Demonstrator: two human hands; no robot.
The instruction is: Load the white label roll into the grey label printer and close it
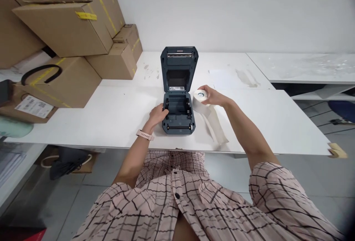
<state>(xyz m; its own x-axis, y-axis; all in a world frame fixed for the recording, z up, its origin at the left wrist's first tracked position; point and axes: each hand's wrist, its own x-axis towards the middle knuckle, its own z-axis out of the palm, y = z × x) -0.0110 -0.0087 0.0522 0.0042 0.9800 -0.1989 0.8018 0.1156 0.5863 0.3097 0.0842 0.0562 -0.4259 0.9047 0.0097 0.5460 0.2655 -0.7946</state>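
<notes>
A dark grey label printer (177,117) sits on the white table with its lid (179,67) raised and its inner bay exposed. My left hand (158,114) grips the printer's left side, thumb over the rim and the other fingers hidden behind the casing. Just right of the printer is a roll of white labels (197,102), upright on its end, its core hole facing up. My right hand (209,95) is closed round the roll from the right. A loose strip (215,122) trails from the roll toward the table's front edge.
Cardboard boxes (74,26) are stacked on the left, one with a white shipping label (33,106). A black curved strap (41,73) lies on a lower box. A thin pale sheet (224,78) lies at the back. A brown piece (337,150) sticks out at the table's right corner.
</notes>
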